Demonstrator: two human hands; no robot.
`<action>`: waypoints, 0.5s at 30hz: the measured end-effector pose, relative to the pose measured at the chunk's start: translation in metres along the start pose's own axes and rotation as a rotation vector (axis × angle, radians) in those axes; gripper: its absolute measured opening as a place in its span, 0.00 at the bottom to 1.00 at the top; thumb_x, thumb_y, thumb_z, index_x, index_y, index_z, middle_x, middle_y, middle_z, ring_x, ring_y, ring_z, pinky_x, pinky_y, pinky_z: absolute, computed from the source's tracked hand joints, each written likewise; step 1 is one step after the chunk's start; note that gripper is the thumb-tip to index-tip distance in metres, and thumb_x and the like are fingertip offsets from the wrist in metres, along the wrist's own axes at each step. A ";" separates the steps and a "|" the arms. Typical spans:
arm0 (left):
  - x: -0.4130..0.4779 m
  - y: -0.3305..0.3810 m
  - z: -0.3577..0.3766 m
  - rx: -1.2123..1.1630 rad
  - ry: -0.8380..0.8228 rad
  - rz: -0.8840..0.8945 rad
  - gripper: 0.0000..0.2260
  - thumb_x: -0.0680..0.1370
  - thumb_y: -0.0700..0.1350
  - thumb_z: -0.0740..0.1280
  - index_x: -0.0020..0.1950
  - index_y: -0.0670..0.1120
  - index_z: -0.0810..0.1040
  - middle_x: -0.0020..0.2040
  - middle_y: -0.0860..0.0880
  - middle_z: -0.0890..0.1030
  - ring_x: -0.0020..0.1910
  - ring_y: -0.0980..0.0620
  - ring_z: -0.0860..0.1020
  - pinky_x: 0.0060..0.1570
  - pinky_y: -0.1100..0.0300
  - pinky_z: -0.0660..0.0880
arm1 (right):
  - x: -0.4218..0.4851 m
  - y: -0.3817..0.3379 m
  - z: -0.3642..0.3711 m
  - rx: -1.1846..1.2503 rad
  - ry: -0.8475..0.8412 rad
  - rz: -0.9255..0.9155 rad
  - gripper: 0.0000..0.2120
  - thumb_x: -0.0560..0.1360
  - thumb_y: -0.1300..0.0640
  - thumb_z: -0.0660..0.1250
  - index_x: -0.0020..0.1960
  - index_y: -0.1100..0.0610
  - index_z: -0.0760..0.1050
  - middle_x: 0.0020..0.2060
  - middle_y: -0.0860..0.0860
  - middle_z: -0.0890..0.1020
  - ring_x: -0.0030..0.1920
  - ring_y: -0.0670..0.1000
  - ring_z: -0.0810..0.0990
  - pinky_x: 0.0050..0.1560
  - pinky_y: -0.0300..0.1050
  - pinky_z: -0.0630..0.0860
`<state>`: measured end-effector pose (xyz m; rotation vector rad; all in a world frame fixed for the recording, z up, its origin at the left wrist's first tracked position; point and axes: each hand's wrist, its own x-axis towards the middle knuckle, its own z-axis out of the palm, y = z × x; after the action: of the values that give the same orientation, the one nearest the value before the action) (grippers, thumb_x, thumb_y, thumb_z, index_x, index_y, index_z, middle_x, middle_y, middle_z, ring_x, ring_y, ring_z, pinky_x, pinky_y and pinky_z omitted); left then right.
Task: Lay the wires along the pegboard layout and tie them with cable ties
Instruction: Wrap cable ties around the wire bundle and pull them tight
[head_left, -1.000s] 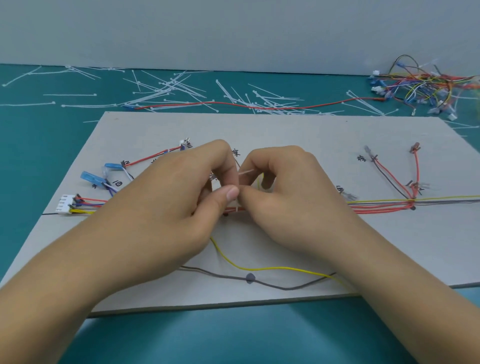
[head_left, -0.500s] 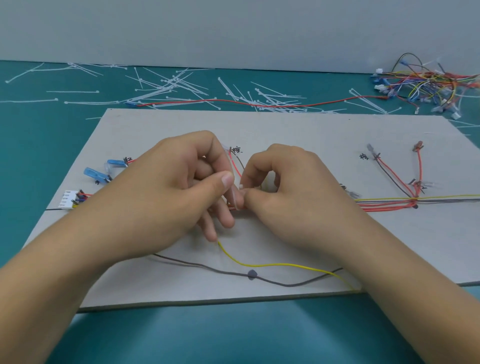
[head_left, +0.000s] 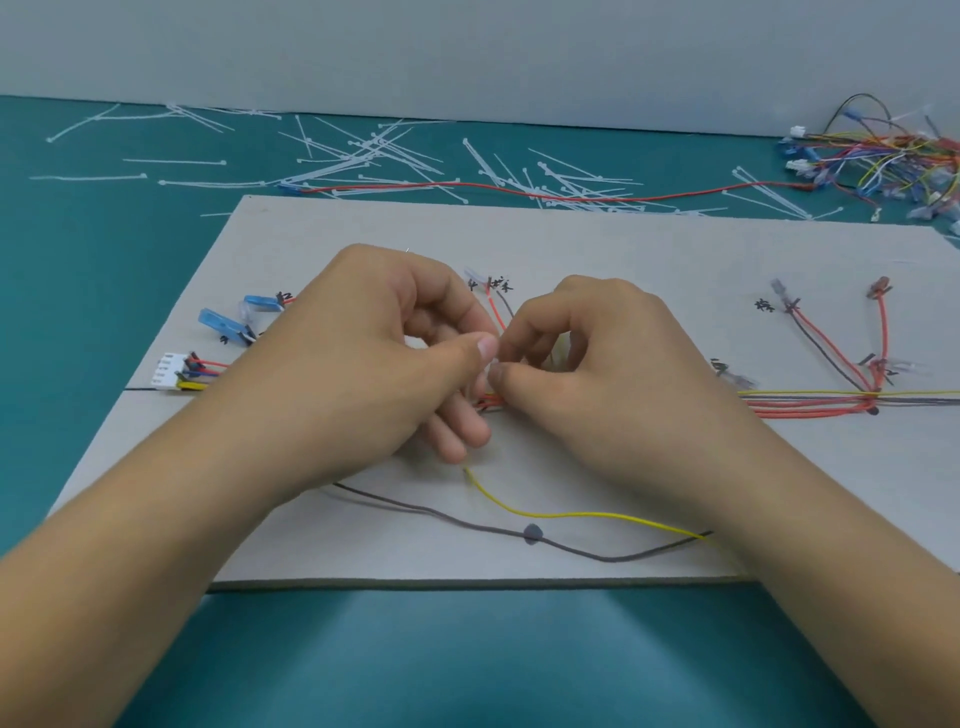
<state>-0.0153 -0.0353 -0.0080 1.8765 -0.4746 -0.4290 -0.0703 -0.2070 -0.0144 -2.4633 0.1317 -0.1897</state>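
Note:
A grey layout board (head_left: 597, 244) lies on the teal table with coloured wires laid across it. My left hand (head_left: 374, 358) and my right hand (head_left: 597, 364) meet over the board's middle, thumbs and forefingers pinching a white cable tie (head_left: 491, 366) just above the red wire bundle (head_left: 491, 401). Most of the tie is hidden by my fingers. A white connector (head_left: 169, 370) and blue terminals (head_left: 223, 322) sit at the left. Red and grey branches (head_left: 831, 348) fan out at the right. A loose yellow wire (head_left: 571, 515) and a grey wire (head_left: 467, 522) curve near the front edge.
Several loose white cable ties (head_left: 374, 156) are scattered on the table behind the board. A long red wire (head_left: 571, 197) lies among them. A tangled pile of coloured wires (head_left: 893, 156) sits at the far right. A grey wall stands behind.
Both hands shifted slightly on the tie; my left hand's lower fingers uncurled down toward the board and my thumbs now meet a little higher over the bundle. The camera view moved a little.

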 end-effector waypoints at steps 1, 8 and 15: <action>0.000 0.001 0.000 -0.013 0.003 -0.013 0.05 0.80 0.36 0.71 0.45 0.42 0.82 0.32 0.43 0.83 0.29 0.42 0.85 0.25 0.55 0.80 | 0.001 0.001 -0.001 0.002 0.000 -0.002 0.04 0.71 0.52 0.74 0.38 0.46 0.83 0.37 0.45 0.81 0.34 0.40 0.75 0.35 0.33 0.69; -0.003 0.003 0.001 -0.099 -0.041 -0.072 0.09 0.81 0.35 0.69 0.41 0.40 0.84 0.36 0.40 0.86 0.35 0.43 0.87 0.35 0.56 0.85 | 0.005 0.006 -0.006 0.033 0.003 0.000 0.06 0.71 0.53 0.74 0.36 0.46 0.82 0.33 0.45 0.81 0.30 0.39 0.74 0.30 0.30 0.67; -0.006 0.006 -0.007 -0.107 -0.117 -0.032 0.11 0.80 0.32 0.69 0.43 0.44 0.87 0.40 0.43 0.88 0.42 0.46 0.88 0.44 0.61 0.84 | 0.003 0.007 -0.007 0.051 -0.019 0.005 0.06 0.71 0.55 0.74 0.36 0.46 0.82 0.26 0.39 0.77 0.28 0.40 0.74 0.28 0.30 0.65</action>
<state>-0.0177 -0.0288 0.0006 1.7644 -0.4901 -0.5768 -0.0691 -0.2170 -0.0125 -2.4133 0.1241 -0.1657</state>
